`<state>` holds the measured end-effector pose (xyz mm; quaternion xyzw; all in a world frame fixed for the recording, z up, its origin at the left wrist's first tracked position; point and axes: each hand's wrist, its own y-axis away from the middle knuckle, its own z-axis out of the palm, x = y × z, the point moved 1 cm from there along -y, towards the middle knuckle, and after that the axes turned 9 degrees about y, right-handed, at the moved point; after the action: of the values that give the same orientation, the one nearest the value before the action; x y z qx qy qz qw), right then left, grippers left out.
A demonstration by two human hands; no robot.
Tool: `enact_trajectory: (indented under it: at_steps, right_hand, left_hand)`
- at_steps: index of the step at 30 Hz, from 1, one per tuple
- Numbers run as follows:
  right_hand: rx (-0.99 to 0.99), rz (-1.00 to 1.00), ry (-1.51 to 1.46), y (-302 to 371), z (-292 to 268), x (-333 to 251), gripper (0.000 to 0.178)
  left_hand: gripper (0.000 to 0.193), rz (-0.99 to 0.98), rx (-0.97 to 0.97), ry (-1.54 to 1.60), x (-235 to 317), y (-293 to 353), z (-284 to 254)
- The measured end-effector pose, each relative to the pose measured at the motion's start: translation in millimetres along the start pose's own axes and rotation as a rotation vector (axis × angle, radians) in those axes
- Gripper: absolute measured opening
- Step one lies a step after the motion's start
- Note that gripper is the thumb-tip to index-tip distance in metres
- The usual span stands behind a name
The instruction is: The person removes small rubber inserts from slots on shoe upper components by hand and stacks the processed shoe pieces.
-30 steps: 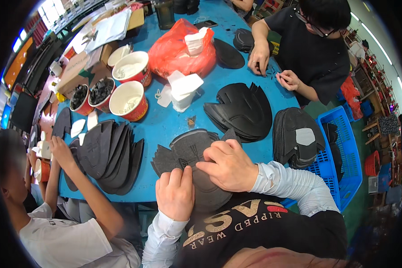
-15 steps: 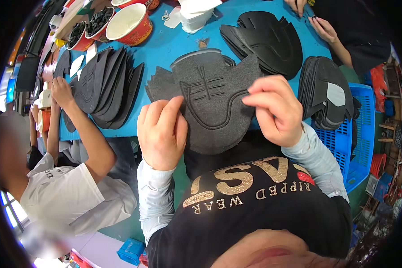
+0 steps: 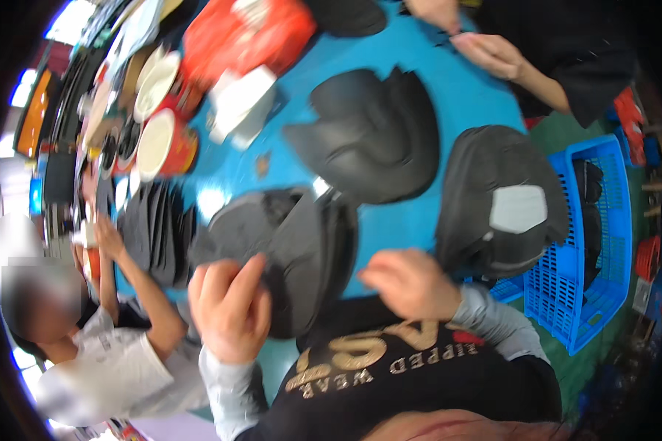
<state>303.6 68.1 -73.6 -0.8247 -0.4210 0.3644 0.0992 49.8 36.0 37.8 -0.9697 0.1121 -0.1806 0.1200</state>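
Observation:
A stack of dark grey fabric shoe uppers (image 3: 294, 228) lies before me at the table's near edge, blurred by motion. My left hand (image 3: 232, 312) is closed at its near left edge, fingers and thumb on the top upper. Right of the stack, my right hand (image 3: 412, 285) hovers near the table edge, apart from the uppers. Its fingers are curled together; anything between them is too blurred to see. Beyond lies a pile of black uppers (image 3: 371, 136). Another pile of dark uppers (image 3: 467, 195), with a pale patch (image 3: 518, 209) on top, stands at right.
A blue plastic crate (image 3: 610, 250) stands to the right. Red-and-white tubs (image 3: 165, 143), a red plastic bag (image 3: 243, 40) and a white box-like bundle (image 3: 243, 103) sit at the back left. A person works left beside more uppers (image 3: 154, 231); another's hands (image 3: 485, 55) are at far right.
My right hand has let go of the grey upper and moved away from it. The view has swung to the right, so the grey stack appears farther left and lower.

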Motion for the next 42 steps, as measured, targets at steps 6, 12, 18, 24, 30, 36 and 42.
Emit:
enact_trajectory:
  at_steps: [6,12,18,24,30,36,42]
  right_hand:
    - [0.321,-0.084,0.052,28,43,10,0.019]
    - [0.218,-0.181,0.076,30,22,24,0.024]
    - [0.261,-0.197,0.066,33,31,20,0.022]
    - [0.253,-0.21,0.051,36,33,21,0.027]
    - [0.4,-0.233,0.045,47,57,18,0.027]
    - [0.337,-0.24,0.035,45,34,22,0.023]
    - [0.399,-0.272,0.067,26,59,32,0.021]
  left_hand:
    - [0.031,-0.02,-0.065,-0.131,19,-31,5]
    - [0.028,0.023,-0.024,-0.155,33,-50,26]
    - [0.035,-0.079,0.018,-0.243,31,-35,15]
    - [0.04,-0.051,0.003,-0.267,13,-16,10]
    - [0.027,-0.04,0.052,-0.27,32,-15,17]
    - [0.022,0.099,0.142,-0.303,34,-11,23]
    - [0.023,0.035,0.056,-0.341,27,-11,24]
